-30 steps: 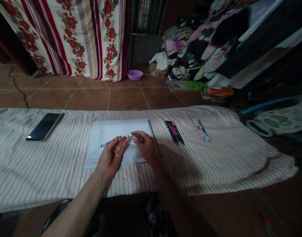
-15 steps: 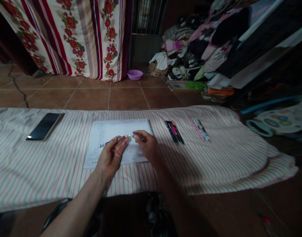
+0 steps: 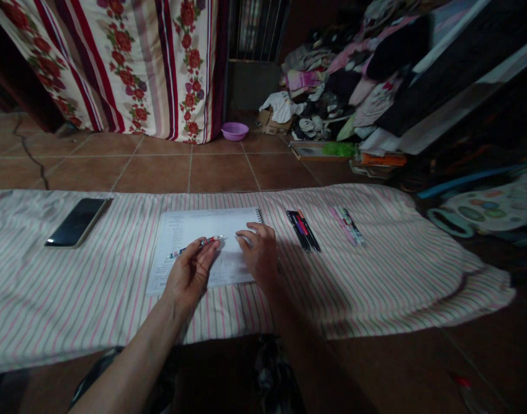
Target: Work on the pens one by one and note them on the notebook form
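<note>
My left hand point(image 3: 192, 270) is closed around a slim pen point(image 3: 183, 251) with a red, white and dark pattern. The pen lies slantwise over the notebook, its thin metallic tip pointing right. A short gap to the right of that tip is my right hand point(image 3: 261, 250), with thumb and a finger drawn together and another finger raised. Anything between those fingertips is too small to make out. Beneath both hands lies a spiral notebook point(image 3: 198, 221), open at a pale page with faint print or writing along its left side.
A phone point(image 3: 77, 223) lies to the left on the striped cloth point(image 3: 117, 276). Right of the notebook are several dark pens point(image 3: 304, 231) and a group of pastel pens point(image 3: 347, 226). Beyond are a purple basin point(image 3: 235, 131), a floral curtain point(image 3: 125, 63) and heaped clothes point(image 3: 345, 80).
My right hand has moved right, away from the pen tip, and its fingers have lifted a little. My left hand has shifted slightly left with the pen.
</note>
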Tool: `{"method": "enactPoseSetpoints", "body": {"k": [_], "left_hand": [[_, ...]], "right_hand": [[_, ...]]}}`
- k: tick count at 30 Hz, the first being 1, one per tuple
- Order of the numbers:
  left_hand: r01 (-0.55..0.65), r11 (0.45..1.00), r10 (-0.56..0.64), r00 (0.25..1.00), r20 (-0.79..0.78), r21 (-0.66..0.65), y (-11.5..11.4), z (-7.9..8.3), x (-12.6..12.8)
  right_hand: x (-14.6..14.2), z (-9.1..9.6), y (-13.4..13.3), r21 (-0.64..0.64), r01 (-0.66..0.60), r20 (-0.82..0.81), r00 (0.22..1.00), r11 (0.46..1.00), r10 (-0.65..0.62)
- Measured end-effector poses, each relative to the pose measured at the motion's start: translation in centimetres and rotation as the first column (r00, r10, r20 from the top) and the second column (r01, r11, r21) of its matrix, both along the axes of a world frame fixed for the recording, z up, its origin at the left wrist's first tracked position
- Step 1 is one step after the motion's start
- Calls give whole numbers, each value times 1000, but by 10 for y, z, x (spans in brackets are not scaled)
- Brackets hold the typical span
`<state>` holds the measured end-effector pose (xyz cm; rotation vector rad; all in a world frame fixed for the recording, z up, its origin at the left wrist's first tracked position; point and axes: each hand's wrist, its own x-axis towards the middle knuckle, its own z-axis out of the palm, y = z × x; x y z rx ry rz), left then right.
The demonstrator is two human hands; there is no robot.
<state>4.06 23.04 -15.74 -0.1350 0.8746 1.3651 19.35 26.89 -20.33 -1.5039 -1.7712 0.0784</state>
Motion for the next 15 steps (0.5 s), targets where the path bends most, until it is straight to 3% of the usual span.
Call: {"method": "enactPoseSetpoints", "body": {"k": [9, 15], "left_hand": [[13, 1000, -13, 1000, -6, 17, 0, 2, -3], [9, 1000, -9, 1000, 2, 9, -1, 1, -3]], "right_hand": [[33, -6, 11, 10, 87, 8, 996, 996, -88], [34, -8, 15, -9, 113, 36, 993, 994, -112]]}}
